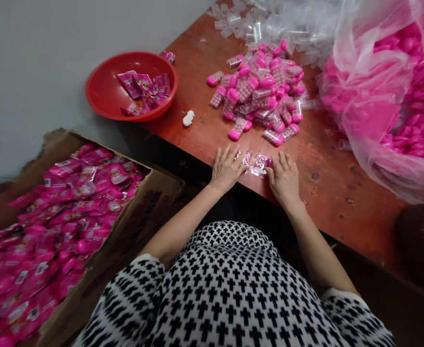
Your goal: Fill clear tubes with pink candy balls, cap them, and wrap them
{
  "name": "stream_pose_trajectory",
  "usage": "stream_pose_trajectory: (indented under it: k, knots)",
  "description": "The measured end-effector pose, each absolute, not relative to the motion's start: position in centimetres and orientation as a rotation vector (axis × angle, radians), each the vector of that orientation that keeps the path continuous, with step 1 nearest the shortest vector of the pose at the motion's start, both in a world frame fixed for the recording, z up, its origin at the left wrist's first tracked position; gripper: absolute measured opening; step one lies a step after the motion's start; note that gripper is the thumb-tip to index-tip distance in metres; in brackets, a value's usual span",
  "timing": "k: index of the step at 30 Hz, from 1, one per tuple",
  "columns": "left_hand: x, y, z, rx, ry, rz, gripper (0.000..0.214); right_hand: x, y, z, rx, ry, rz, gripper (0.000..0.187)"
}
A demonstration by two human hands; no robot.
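Pkt (256, 165): on table (327, 193) edge, btwn both hands.
L hand (228, 168): spread flat, tips pressing it.
R hand (284, 179): palm down on it; grip unclear.
Tip: press evenly, keep flat.

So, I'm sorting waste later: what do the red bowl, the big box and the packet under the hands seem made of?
The red bowl: likely plastic, smooth, soft sheen. The box: brown cardboard, matt, with torn ragged edges. The packet under the left hand and right hand: seemingly thin plastic film, glossy and crinkled, partly clear, pink print.
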State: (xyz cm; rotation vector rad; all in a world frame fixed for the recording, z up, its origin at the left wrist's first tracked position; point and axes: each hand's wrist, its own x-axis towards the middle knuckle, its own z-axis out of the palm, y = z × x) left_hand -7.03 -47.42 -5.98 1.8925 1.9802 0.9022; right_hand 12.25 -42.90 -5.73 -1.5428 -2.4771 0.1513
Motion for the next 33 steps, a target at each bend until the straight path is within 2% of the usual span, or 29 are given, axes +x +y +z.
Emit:
stream_pose_trajectory:
  k: [8,15,18,24,33]
  knots:
    - [-7.1,-47.0,-7.9,1.821,2.030,1.028,0.022,12.0,-42.4,-6.2,-1.582,-2.535,0.204,0.049]
    - [-7.5,-47.2,-7.8,1.790,2.047,1.089,0.022,9.9,-41.9,-6.0,-1.544,-2.600,0.220,0.048]
    - [-8.2,-47.8,-7.8,1.820,2.075,1.092,0.026,8.8,-40.8,-6.0,-1.464,-2.629,0.256,0.047]
    - [-8.6,-47.7,-8.4,1.768,2.152,1.218,0.019,8.1,-39.7,-6.0,-1.182,-2.473,0.420,0.042]
    - [-10.0,-47.5,-8.3,1.738,2.028,1.359,0.020,7.3,-43.2,-3.5,-0.912,-2.154,0.633,0.027]
